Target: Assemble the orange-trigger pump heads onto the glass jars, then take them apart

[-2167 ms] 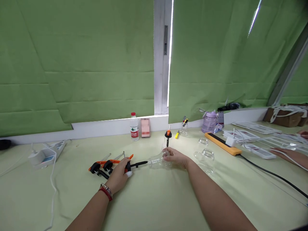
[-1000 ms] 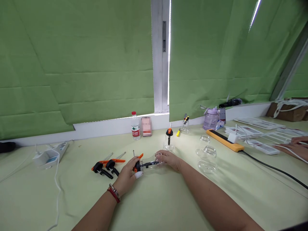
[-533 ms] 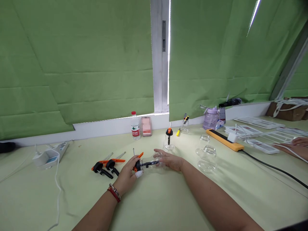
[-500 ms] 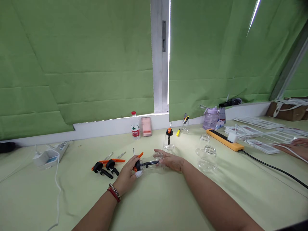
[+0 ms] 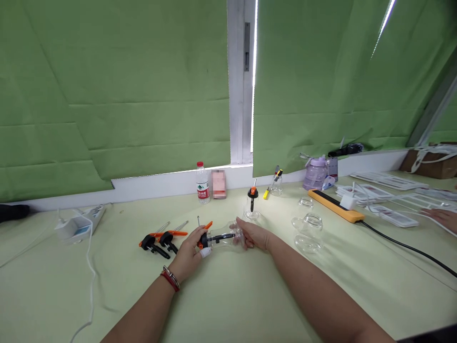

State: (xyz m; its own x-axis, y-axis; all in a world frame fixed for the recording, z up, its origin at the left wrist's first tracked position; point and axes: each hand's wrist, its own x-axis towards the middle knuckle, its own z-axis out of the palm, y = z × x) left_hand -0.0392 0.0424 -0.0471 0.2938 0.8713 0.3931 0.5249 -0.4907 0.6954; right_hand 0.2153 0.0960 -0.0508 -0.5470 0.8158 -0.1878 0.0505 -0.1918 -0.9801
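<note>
A clear bottle (image 5: 228, 244) lies on its side between my hands, its neck to the left. My left hand (image 5: 188, 257), a white wrap on its thumb, is closed around the black-and-orange cap at the neck. The cap's black stem reaches inside the bottle. My right hand (image 5: 256, 236) holds the bottle's base; some of its fingers are hidden. Two loose caps, the left cap (image 5: 147, 242) and the right cap (image 5: 166, 238), with orange levers and metal tubes, lie left of my left hand. Beyond my hands stands a capped bottle (image 5: 252, 213).
To the right are uncapped clear bottles (image 5: 309, 244) and an orange power strip (image 5: 335, 206) with a black cable. A water bottle (image 5: 202, 186), a pink box (image 5: 219, 185) and a purple jug (image 5: 315, 175) stand at the back. Another person's hand (image 5: 441, 218) is at far right.
The view has shifted slightly. My right hand's fingers have moved a little around the bottle's base. Both hands still hold the bottle and its cap. The other person's hand has moved right.
</note>
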